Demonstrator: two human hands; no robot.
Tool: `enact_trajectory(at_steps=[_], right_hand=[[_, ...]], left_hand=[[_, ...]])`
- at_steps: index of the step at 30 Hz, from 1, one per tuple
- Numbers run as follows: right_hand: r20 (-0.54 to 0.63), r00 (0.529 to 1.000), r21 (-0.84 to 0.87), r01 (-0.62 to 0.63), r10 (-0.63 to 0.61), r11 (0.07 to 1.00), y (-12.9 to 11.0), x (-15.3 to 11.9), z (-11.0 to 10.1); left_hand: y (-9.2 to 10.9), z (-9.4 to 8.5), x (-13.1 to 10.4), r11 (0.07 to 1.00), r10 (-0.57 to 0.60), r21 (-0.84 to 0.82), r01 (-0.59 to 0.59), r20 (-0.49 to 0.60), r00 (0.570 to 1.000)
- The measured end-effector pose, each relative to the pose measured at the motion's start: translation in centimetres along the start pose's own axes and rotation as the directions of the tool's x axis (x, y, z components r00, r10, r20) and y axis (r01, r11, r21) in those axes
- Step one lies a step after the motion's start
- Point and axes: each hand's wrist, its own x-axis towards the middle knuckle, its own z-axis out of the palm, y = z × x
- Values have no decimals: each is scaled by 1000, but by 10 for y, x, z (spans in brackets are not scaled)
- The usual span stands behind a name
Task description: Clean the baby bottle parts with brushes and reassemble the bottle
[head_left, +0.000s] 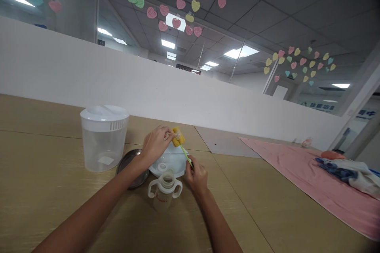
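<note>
My right hand (pixel 196 174) is closed round the green handle of a yellow sponge bottle brush (pixel 182 140), which tilts up to the left. My left hand (pixel 157 142) pinches a small clear piece, which looks like a bottle nipple (pixel 177 135), against the sponge head. Below both hands, a baby bottle (pixel 165 189) with two white side handles stands upright, its mouth uncovered. Just behind it is a white bowl (pixel 179 170), with a white ring-shaped cap (pixel 162 167) in it. Left of the bowl lies a round dark metal dish (pixel 130 184), partly hidden by my left forearm.
A tall translucent lidded bucket (pixel 102 142) stands at the left. On the right, a pink cloth (pixel 291 174) covers the table and bears bunched fabric (pixel 353 172) and an orange object (pixel 333 155). A low white wall (pixel 178 95) runs behind the wooden table (pixel 44 189).
</note>
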Motion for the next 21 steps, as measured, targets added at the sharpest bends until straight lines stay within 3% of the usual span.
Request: enact_trajectory(at_steps=[21], right_hand=[[0, 1000, 7, 17, -17, 1000, 0, 0, 0]], left_hand=[[1, 0, 0, 999, 32, 27, -32, -27, 999]])
